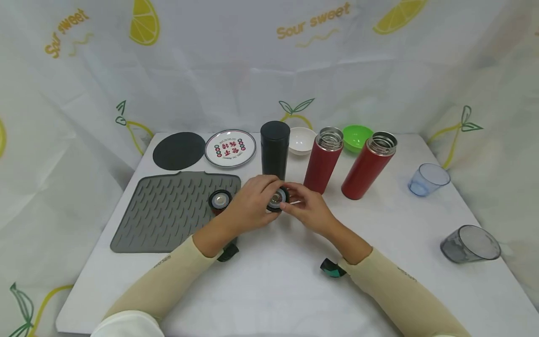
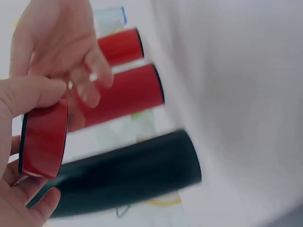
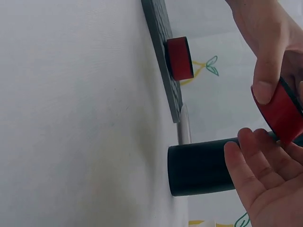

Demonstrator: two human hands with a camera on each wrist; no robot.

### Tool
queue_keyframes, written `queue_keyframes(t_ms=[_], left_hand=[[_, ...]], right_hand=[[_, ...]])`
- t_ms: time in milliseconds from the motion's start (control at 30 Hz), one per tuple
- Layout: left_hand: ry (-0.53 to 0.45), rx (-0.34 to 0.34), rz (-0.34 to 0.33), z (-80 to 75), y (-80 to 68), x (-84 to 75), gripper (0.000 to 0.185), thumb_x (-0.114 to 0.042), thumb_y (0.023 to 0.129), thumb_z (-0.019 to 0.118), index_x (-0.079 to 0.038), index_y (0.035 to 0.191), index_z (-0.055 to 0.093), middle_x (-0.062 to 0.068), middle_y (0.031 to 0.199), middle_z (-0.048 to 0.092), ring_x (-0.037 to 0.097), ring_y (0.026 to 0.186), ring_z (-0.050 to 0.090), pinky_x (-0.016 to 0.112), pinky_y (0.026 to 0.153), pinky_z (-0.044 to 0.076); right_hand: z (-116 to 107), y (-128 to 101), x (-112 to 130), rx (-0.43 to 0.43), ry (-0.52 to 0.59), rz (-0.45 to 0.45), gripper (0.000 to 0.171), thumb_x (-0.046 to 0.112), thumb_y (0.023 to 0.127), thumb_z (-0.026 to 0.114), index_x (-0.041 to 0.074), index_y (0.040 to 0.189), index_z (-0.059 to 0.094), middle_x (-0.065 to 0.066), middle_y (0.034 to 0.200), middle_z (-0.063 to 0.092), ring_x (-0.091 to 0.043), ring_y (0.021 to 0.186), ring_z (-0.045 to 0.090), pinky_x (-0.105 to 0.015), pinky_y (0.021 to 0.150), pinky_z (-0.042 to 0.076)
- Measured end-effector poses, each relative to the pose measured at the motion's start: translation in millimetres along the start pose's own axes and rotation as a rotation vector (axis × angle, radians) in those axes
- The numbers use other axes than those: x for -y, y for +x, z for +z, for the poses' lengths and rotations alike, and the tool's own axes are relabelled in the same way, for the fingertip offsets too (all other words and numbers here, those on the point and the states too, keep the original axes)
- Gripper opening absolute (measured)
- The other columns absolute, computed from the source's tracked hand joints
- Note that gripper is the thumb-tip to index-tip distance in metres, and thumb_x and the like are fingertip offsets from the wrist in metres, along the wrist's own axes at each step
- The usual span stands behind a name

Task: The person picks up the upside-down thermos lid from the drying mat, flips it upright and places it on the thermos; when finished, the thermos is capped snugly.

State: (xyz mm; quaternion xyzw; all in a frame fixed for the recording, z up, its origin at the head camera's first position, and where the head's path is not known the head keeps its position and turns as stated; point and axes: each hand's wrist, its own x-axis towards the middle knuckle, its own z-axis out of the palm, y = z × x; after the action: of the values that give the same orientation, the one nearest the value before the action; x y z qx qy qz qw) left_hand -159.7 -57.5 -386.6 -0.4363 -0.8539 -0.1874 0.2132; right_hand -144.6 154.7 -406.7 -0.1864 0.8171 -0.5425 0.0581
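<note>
My left hand (image 1: 252,201) pinches a red bottle lid (image 2: 45,137) between thumb and fingers, its hollow underside facing up toward the head camera. From the right, my right hand (image 1: 311,208) reaches the same lid with fingers mostly extended; in the right wrist view its fingertips lie close beneath the lid (image 3: 284,109), and firm contact is hard to judge. A second red lid (image 1: 220,200) rests upside down on the grey drying mat (image 1: 168,210). Behind the hands stand a black bottle (image 1: 274,147) and two lidless red bottles (image 1: 322,164), (image 1: 367,168).
At the back are a black round mat (image 1: 178,150), a printed plate (image 1: 230,161), a white bowl (image 1: 301,146) and a green bowl (image 1: 355,135). A blue glass (image 1: 423,182) and a grey glass (image 1: 456,248) stand along the table's right side.
</note>
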Motion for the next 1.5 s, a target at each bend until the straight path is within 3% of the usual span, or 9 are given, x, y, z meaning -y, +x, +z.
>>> queue_keyframes(t_ms=[167,400,567,700,867,1000,1133,1300,1500], left_hand=[[-0.054,0.029,-0.06,11.4,4.0,-6.1,0.072,-0.037,0.075,0.083,-0.003,0.132,0.054,0.009,0.128,0.053,0.023,0.119,0.049,0.037,0.103,0.039],[-0.676,0.236,-0.702,8.0,5.3,-5.6,0.071,-0.063,0.085,0.062,-0.01,0.132,0.054,-0.001,0.109,0.063,0.021,0.099,0.061,0.037,0.081,0.051],[-1.005,0.318,-0.862,10.2,12.7,-1.6,0.053,-0.049,0.092,0.062,-0.004,0.122,0.059,0.007,0.103,0.066,0.031,0.098,0.062,0.041,0.087,0.052],[-1.029,0.279,-0.849,11.5,18.0,-2.9,0.053,-0.042,0.086,0.073,-0.009,0.123,0.057,0.004,0.108,0.066,0.026,0.101,0.06,0.044,0.089,0.05],[-0.862,0.118,-0.669,0.2,36.0,-10.6,0.061,-0.045,0.083,0.075,-0.015,0.131,0.054,-0.003,0.116,0.062,0.016,0.099,0.06,0.034,0.082,0.053],[-0.81,-0.045,-0.462,-10.0,63.6,-21.9,0.063,-0.037,0.082,0.078,-0.014,0.135,0.051,-0.004,0.12,0.06,0.012,0.1,0.059,0.03,0.082,0.052],[-0.756,-0.15,-0.332,-9.8,100.4,-30.3,0.068,-0.033,0.079,0.081,-0.011,0.135,0.05,-0.004,0.122,0.058,0.006,0.107,0.054,0.025,0.089,0.048],[-0.677,-0.195,-0.385,2.5,136.9,-34.1,0.071,-0.036,0.08,0.08,-0.011,0.138,0.047,-0.002,0.128,0.054,0.005,0.116,0.046,0.022,0.09,0.047],[-0.638,-0.283,-0.506,20.8,154.5,-30.0,0.07,-0.036,0.081,0.078,-0.01,0.138,0.047,0.0,0.126,0.054,0.007,0.114,0.046,0.021,0.086,0.049]], right_hand=[[-5,-3,-3,-0.045,-0.001,0.006,0.05,0.024,0.09,0.072,0.01,0.135,0.054,-0.005,0.114,0.065,-0.022,0.099,0.061,-0.032,0.086,0.053],[-13,-9,-5,-0.114,-0.031,-0.088,0.045,0.015,0.087,0.075,0.012,0.13,0.059,-0.003,0.113,0.066,-0.02,0.1,0.063,-0.033,0.08,0.055],[-11,-10,-4,-0.159,-0.08,-0.277,0.048,0.002,0.082,0.077,0.01,0.128,0.062,-0.005,0.116,0.065,-0.019,0.106,0.061,-0.034,0.083,0.055],[-13,-10,-4,-0.236,-0.198,-0.436,0.054,-0.004,0.077,0.079,0.008,0.127,0.062,-0.008,0.123,0.062,-0.02,0.112,0.059,-0.03,0.087,0.052],[-30,-6,-12,-0.491,-0.334,-0.576,0.064,-0.006,0.069,0.084,0.003,0.127,0.06,-0.014,0.131,0.056,-0.026,0.122,0.051,-0.031,0.1,0.044],[-48,4,-16,-0.723,-0.287,-0.566,0.067,-0.005,0.069,0.082,-0.003,0.129,0.053,-0.022,0.13,0.049,-0.028,0.124,0.043,-0.042,0.1,0.04],[-56,20,-8,-0.753,-0.173,-0.475,0.071,-0.004,0.078,0.074,-0.004,0.139,0.038,-0.021,0.137,0.04,-0.023,0.13,0.036,-0.048,0.104,0.036],[-54,30,3,-0.686,-0.02,-0.329,0.064,-0.003,0.087,0.065,0.002,0.142,0.033,-0.01,0.14,0.044,-0.017,0.128,0.042,-0.035,0.105,0.038],[-51,31,-8,-0.664,0.024,-0.207,0.066,0.005,0.088,0.069,0.009,0.145,0.036,-0.007,0.139,0.047,-0.022,0.12,0.049,-0.038,0.101,0.042]])
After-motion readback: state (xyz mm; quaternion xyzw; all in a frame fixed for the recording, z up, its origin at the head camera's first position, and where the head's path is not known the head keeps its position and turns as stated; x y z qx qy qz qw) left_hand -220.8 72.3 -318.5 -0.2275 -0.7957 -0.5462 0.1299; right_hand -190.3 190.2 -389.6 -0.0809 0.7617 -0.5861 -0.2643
